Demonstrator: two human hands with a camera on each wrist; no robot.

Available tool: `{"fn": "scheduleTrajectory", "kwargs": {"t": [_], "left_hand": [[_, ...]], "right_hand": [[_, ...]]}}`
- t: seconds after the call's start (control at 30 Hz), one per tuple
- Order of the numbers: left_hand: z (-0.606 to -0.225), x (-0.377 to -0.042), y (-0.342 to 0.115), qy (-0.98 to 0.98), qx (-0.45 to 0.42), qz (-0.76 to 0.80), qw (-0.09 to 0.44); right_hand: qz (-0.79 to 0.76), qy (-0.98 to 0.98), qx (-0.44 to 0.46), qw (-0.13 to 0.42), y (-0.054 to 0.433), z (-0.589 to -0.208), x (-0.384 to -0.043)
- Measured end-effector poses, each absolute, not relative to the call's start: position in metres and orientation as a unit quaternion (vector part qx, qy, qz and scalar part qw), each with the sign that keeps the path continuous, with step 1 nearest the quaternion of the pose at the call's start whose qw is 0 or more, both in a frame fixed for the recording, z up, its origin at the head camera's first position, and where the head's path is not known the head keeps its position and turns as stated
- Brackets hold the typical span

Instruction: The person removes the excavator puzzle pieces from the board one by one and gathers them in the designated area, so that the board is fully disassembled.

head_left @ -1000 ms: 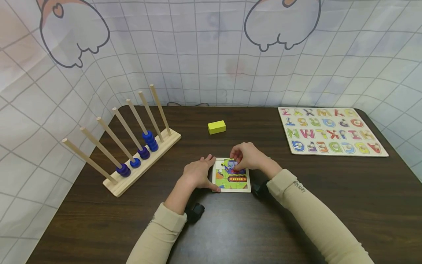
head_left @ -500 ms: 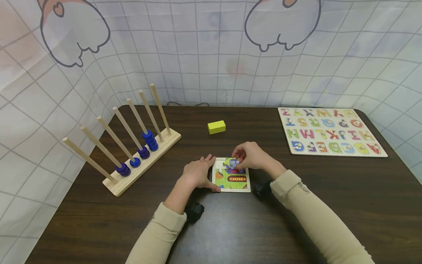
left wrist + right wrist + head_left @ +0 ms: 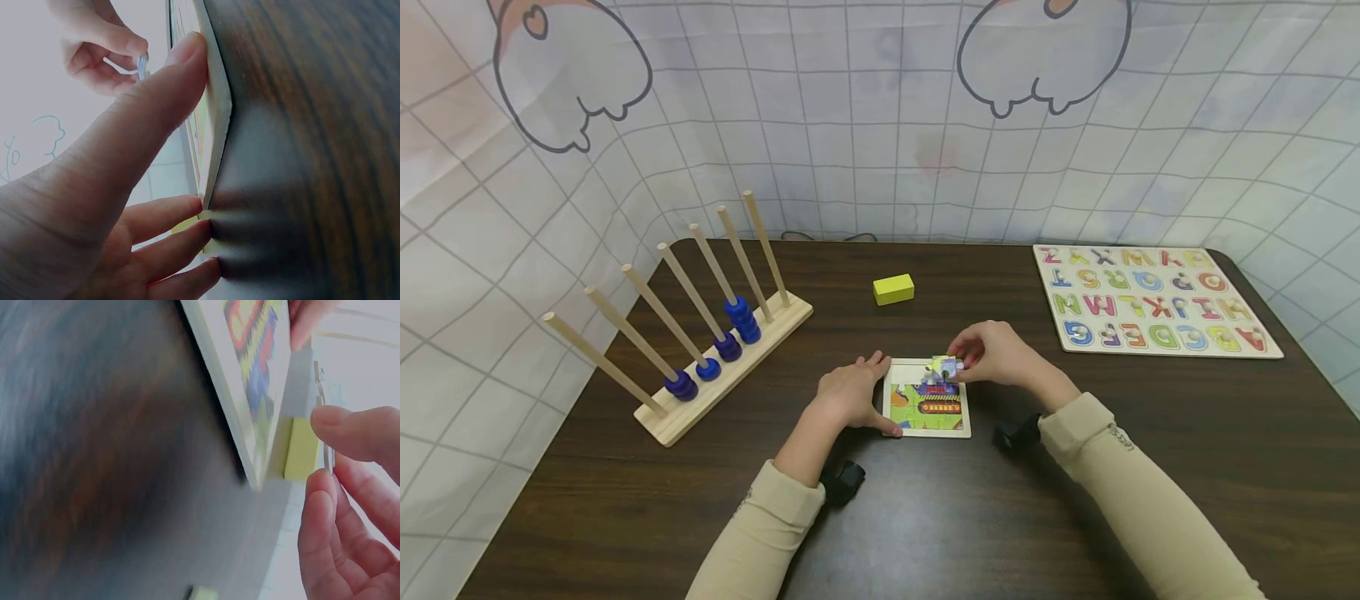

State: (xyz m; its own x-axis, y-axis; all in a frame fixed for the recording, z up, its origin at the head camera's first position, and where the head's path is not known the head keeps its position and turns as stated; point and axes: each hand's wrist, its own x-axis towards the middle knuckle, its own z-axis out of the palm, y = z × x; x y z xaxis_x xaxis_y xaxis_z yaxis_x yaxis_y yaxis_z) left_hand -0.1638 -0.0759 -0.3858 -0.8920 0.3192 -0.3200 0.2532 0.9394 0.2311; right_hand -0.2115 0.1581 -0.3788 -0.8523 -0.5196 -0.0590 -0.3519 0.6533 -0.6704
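While the left hand (image 3: 850, 393) spreads wide along the left edge of a jigsaw tray (image 3: 928, 433) mid-table (image 3: 917, 533) | right hand (image 3: 996, 354) pinches at least one jigsaw piece (image 3: 943, 367) above the tray's far right corner | yellow block (image 3: 893, 289) lies beyond.

Wooden puzzle tray (image 3: 936, 433), glossy wood-grain table (image 3: 910, 525), cloth backdrop (image 3: 880, 150)

Right fingers (image 3: 317, 515) pinching a thin puzzle piece (image 3: 329, 450) — edge-on, yellow block (image 3: 300, 451) beyond, framed puzzle (image 3: 224, 375) on dark table (image 3: 106, 475)
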Motion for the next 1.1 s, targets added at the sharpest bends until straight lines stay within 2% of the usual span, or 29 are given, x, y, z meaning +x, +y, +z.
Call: {"fn": "scheduleTrajectory", "kwargs": {"t": [1.1], "left_hand": [[-0.385,-0.164,-0.076,0.968,0.148,0.09,0.18]], "right_hand": [[-0.314,0.923,-0.203,0.093,0.252,-0.386,-0.21]]}}
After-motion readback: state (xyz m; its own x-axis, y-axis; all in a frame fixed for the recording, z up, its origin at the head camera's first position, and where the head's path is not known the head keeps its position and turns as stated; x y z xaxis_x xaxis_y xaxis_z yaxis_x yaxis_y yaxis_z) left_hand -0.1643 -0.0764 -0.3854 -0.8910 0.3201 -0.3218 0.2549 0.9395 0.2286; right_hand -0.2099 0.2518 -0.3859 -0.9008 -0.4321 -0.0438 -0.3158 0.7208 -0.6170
